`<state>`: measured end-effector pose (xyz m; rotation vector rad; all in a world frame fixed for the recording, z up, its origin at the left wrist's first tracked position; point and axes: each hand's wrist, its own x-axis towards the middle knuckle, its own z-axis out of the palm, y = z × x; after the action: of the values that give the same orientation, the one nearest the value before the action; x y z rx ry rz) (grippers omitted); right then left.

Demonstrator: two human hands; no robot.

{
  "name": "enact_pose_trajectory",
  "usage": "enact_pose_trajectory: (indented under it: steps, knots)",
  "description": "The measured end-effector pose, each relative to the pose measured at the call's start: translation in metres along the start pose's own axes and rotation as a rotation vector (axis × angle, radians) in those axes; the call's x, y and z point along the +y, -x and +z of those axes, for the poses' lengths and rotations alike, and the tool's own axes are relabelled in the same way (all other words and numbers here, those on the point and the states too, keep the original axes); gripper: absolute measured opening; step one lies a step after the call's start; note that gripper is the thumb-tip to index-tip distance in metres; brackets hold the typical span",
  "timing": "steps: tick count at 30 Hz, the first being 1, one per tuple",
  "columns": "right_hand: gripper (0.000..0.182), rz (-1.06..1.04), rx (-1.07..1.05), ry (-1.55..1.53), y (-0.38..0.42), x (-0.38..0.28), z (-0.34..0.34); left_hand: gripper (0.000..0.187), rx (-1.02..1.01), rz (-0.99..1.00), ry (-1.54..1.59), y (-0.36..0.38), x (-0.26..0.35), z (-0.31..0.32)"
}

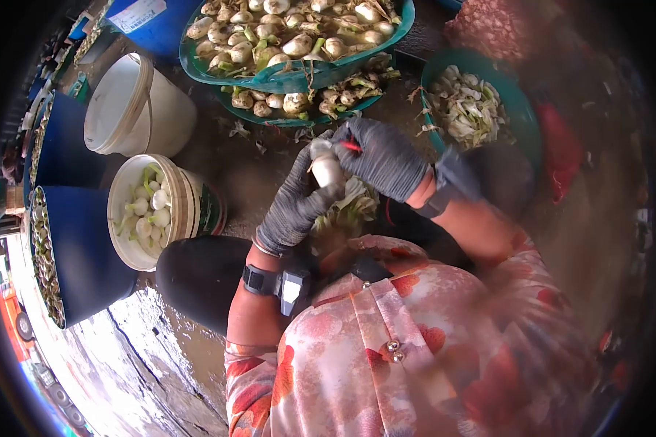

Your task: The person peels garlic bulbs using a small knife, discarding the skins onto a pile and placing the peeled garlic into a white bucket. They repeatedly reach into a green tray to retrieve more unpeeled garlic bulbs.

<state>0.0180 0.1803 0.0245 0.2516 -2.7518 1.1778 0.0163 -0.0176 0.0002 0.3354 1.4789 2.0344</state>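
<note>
Head view: you sit over a wet floor (219,175), both hands gloved in dark knit. Your left hand (299,200) is wrapped around a white onion bulb (326,169), fingers curled tight around its lower half, so the bulb sits just above the lap at frame centre. Your right hand (383,156) is closed around a small tool with a red part (351,146) showing at the fingers; whether it is a blade cannot be told. That hand meets the top of the bulb.

Note for the step in hand, by my reading trimming or peeling the bulb: keep the left grip low on the bulb so the top stays exposed, work the tool away from the left thumb, and let the scraps fall onto the peel pile (353,204) just beneath the hands.

Around you: a white bucket of cleaned bulbs (149,211) to the left, an empty white bucket (135,105) beyond it, a teal tray of untrimmed bulbs (291,36) ahead, and a teal basin of peelings (477,105) ahead to the right.
</note>
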Motion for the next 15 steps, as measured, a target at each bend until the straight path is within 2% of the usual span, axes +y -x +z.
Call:
enact_pose_trajectory:
  steps: [2,4,5,6,8,10,12,13,14,15]
  knots:
    - [0.016,-0.063,0.012,0.123,0.004,-0.002,0.002,0.069,-0.046,0.026,0.056,-0.003,0.004,0.004]
    - [0.017,0.002,0.027,0.151,0.003,-0.008,0.002,0.065,0.09,-0.044,-0.028,-0.005,-0.001,0.007]
    - [0.019,0.087,-0.02,0.051,0.0,-0.005,0.004,0.067,0.155,0.053,-0.15,-0.007,-0.011,0.007]
    - [0.019,0.088,-0.017,0.055,-0.004,0.002,0.006,0.067,0.151,0.055,-0.15,-0.009,-0.009,0.007]
    - [0.027,0.292,-0.065,-0.363,-0.01,0.017,0.012,0.067,0.162,0.35,-0.387,-0.011,0.0,0.008]
    - [0.031,0.331,-0.085,-0.425,-0.012,0.02,0.012,0.069,0.18,0.359,-0.29,-0.009,0.003,0.012]
    - [0.031,0.35,-0.006,-0.493,-0.012,0.018,0.018,0.068,0.171,0.105,0.342,-0.006,0.008,0.012]
    - [0.03,0.411,-0.086,-0.442,-0.011,0.011,0.01,0.062,0.203,0.124,0.417,-0.011,0.001,0.006]
    - [0.028,0.349,-0.067,-0.376,-0.008,0.01,0.013,0.062,0.202,0.135,0.414,-0.012,0.001,-0.001]
    - [0.027,0.254,-0.087,-0.331,-0.004,0.006,0.017,0.057,0.236,0.101,0.597,-0.01,0.005,-0.009]
